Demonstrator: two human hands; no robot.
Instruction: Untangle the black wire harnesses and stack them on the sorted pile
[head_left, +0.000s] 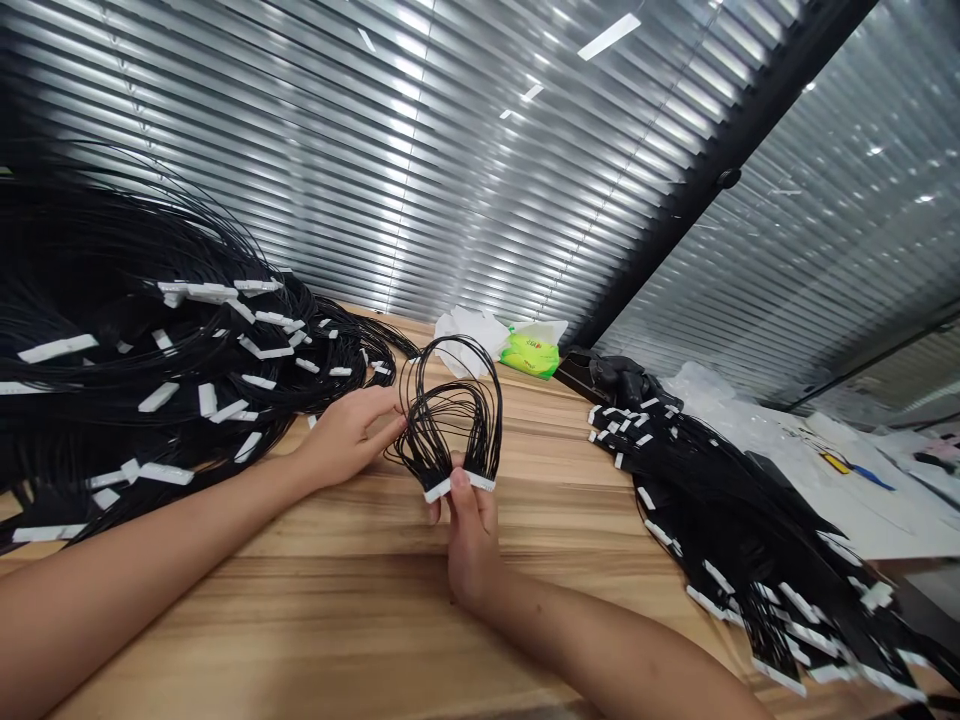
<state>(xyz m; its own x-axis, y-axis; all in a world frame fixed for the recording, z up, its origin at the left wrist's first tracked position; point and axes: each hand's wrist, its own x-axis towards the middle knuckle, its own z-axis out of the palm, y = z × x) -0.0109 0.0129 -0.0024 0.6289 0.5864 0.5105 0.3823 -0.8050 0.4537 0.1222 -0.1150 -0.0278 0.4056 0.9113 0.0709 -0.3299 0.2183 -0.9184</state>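
Note:
A wire harness [491,405] of thin black wires, bent into a loop, stands upright above the wooden table in front of me. Its two white connectors sit side by side at the bottom. My right hand [472,540] pinches these connectors, thumb in front and the other fingers mostly hidden behind. At the loop's left side, my left hand [352,437] has its thumb and fingertips closed on the black wires; the wires partly cover the fingertips.
Left is a large heap of black harnesses [208,400] with white connectors. Another pile [720,490] lies right. Behind the loop are a green tissue pack [531,352] and crumpled white tissue [471,328]. Yellow-and-blue-handled tool [855,468] rests far right. Blinds [360,150] hang behind the wooden table [315,610].

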